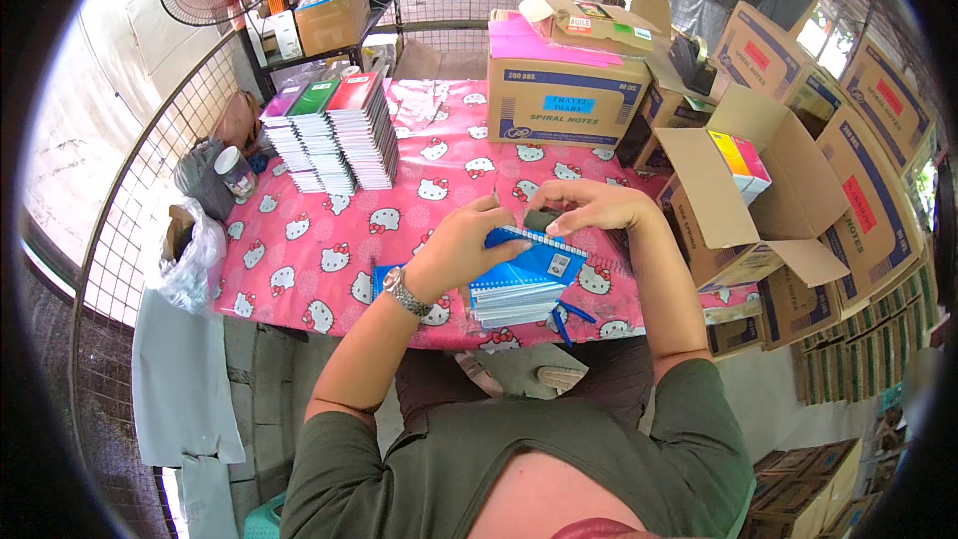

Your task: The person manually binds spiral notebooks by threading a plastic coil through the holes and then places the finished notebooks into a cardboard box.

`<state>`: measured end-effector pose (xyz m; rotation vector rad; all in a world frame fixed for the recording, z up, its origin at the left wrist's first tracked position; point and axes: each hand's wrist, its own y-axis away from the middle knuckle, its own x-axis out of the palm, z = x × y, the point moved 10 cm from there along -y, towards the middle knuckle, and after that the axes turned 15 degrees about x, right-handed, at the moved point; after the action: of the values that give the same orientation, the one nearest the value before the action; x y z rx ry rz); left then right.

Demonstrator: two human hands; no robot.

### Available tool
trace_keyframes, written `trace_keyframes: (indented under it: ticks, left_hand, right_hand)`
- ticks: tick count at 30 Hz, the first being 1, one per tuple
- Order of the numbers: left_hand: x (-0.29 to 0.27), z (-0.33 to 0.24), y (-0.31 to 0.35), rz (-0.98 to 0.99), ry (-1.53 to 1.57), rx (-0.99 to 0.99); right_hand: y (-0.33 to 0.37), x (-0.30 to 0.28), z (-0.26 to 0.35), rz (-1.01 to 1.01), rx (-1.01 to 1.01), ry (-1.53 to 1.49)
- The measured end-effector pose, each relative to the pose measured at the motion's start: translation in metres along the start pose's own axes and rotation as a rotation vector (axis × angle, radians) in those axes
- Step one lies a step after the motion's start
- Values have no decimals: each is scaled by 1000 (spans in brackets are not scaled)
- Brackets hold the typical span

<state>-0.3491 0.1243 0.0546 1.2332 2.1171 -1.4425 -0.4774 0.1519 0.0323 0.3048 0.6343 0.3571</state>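
Note:
In front of me is a stack of blue spiral notebooks, pale page edges toward me. My left hand, with a metal watch on its wrist, grips the top blue notebook near its spiral edge, thumb on the cover. Over the far side of that notebook my right hand is curled, thumb and finger by the white spiral binding. A small dark piece shows under its fingers; its kind is unclear. Blue pens lie at the stack's right, and part of another blue notebook shows beside my left wrist.
Tall stacks of purple, green and red notebooks stand at the back left of the pink patterned tablecloth. A closed carton sits at the back; an open carton is at the right. A plastic bag hangs by the left edge.

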Motion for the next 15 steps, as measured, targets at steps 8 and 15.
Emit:
trace_keyframes:
  ticks: [8, 15]
  left_hand:
    - [-2, 11, 7, -29, 63, -21]
    - [-6, 17, 14, -75, 142, -199]
  right_hand:
    - [7, 5, 35, 173, -416, -378]
    - [6, 6, 43, 262, -475, -579]
